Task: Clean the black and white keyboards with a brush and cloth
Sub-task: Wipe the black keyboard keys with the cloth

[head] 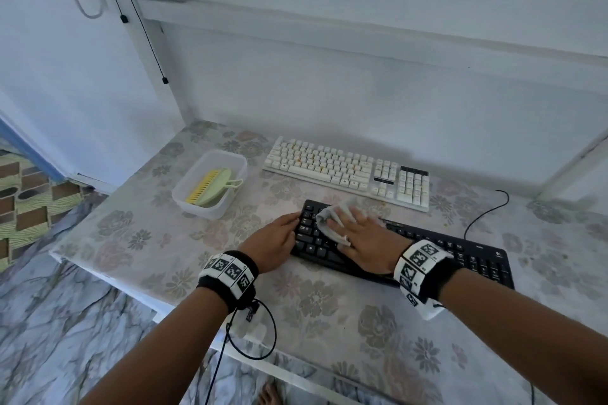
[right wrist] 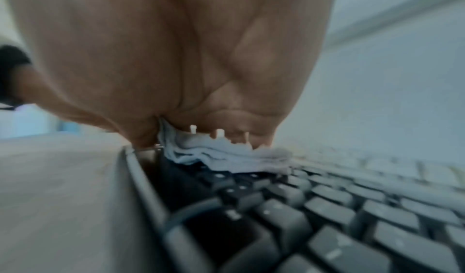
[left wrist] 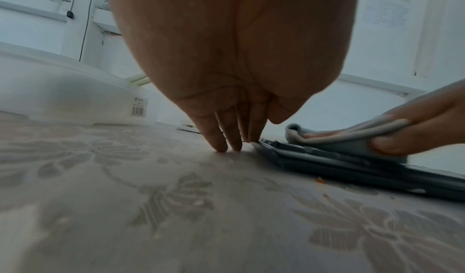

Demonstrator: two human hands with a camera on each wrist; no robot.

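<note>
Black keyboard (head: pixel 427 246): lies on the near part of the table (head: pixel 329 306), cable trailing off its far right.
Cloth (head: pixel 330 219): grey, folded, flat on the black keyboard's left keys.
Right hand (head: pixel 365 240): fingers straight and spread, pressing the cloth down.
Left hand (head: pixel 273 240): fingers straight, tips touching the black keyboard's left edge and the table.
White keyboard (head: pixel 348 171): just beyond the black one.
Brush (head: pixel 210 187): yellow-green, in the clear tub (head: pixel 197 207) at left.

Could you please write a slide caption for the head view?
Right hand wipes black keyboard with cloth; left hand steadies it.
</note>
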